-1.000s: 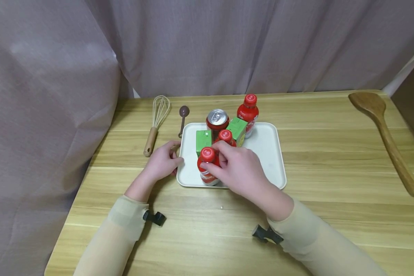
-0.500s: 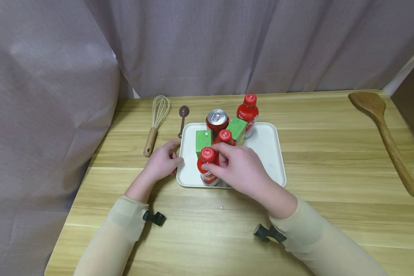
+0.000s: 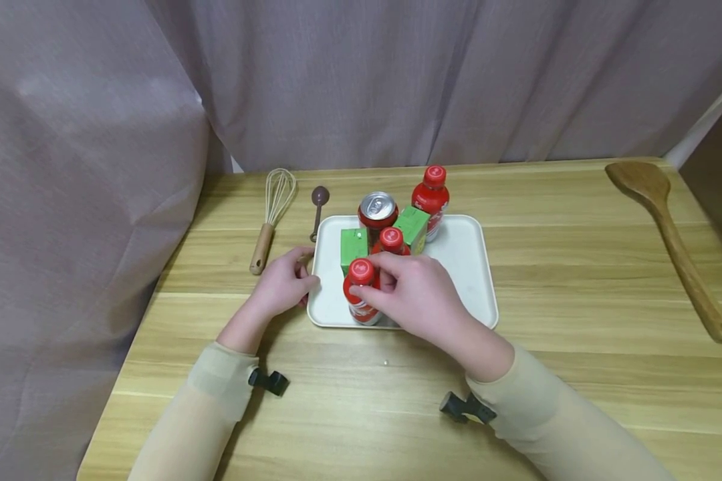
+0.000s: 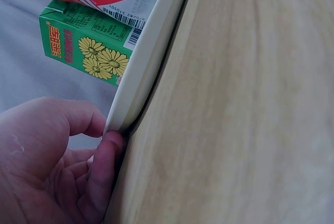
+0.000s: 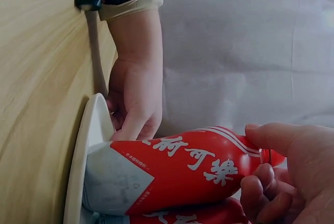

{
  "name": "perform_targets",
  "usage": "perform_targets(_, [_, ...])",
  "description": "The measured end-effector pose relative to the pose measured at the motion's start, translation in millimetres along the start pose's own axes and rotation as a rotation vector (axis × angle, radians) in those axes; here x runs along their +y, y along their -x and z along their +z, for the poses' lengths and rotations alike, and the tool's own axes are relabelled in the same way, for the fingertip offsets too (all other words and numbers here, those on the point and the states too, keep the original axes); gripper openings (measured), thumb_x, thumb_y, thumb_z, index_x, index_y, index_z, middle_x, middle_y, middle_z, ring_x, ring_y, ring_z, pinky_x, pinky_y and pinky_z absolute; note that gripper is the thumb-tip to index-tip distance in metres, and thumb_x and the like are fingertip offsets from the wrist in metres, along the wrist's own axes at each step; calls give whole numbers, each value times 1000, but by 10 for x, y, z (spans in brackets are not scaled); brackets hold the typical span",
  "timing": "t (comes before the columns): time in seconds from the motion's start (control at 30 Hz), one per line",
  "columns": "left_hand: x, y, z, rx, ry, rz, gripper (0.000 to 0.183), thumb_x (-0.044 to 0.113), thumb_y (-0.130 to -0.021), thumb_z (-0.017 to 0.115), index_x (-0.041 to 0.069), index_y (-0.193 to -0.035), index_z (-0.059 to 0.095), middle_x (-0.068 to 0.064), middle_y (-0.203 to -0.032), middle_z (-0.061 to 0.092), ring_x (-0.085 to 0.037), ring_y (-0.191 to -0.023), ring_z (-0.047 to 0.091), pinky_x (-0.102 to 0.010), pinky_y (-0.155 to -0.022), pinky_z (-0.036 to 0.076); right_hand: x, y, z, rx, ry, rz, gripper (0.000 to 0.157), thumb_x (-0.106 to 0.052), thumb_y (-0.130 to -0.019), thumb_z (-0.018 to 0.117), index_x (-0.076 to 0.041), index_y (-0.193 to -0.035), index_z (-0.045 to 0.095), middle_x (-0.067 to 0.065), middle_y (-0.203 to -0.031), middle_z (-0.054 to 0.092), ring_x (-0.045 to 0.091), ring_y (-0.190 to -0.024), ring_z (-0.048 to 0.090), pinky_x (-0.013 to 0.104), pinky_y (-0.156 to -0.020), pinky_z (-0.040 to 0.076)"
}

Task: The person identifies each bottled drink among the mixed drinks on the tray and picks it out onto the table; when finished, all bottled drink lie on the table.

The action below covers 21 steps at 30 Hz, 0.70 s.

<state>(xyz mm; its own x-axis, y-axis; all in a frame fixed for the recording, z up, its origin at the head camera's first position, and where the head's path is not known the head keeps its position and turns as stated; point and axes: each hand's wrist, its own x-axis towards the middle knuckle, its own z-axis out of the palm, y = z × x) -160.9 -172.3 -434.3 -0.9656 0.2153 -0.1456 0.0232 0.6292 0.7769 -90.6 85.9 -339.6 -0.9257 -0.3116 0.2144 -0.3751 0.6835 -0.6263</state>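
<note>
At the left rim of the white tray (image 3: 466,287), my left hand (image 3: 281,282) pinches the edge between thumb and finger; the left wrist view shows this grip closely. My right hand (image 3: 424,294) holds the nearest red cola bottle (image 5: 182,174) by its neck, just under the cap. That bottle stands upright at the tray's front edge. Behind it are a second red bottle (image 3: 391,236), a green drink carton (image 3: 353,246) and a red can (image 3: 378,207). Another green carton (image 3: 412,224) and a third red bottle (image 3: 431,199) stand farther back to the right.
A whisk (image 3: 268,224) and a small brown spoon (image 3: 319,197) lie left of the tray on the wooden table (image 3: 349,421). Far to the right lies a wooden spatula (image 3: 668,234). A grey curtain (image 3: 361,80) hangs along the back and left.
</note>
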Motion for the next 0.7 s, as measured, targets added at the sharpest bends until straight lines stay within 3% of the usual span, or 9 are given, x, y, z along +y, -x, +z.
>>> perform_targets(0.27, [1, -5, 10, 2, -13, -3, 62, 9, -90, 67, 6, -149, 50, -9, -76, 63, -21, -53, 62, -34, -49, 54, 7, 29, -34, 37, -116, -24, 28, -27, -82, 87, -16, -106, 78, -8, -60, 50, 11, -58, 49, 27, -54, 40])
perform_targets(0.5, [-26, 4, -24, -2, -15, 6, 61, 11, -90, 68, 6, -148, 50, -10, -76, 63, -21, -53, 63, -35, -49, 55, -103, 125, -145, 70, -228, -137, 26, -21, -81, 88, -16, -105, 79, -11, -62, 50, 8, -59, 48, 24, -53, 40])
perform_targets(0.7, [-33, -3, 25, 2, -3, 17, 63, 10, -89, 68, 5, -149, 50, -10, -76, 64, -22, -53, 63, -36, -49, 56, -207, 276, -448, 107, -341, -226, 27, -11, -77, 90, -15, -101, 80, -10, -69, 56, 9, -62, 51, 21, -53, 43])
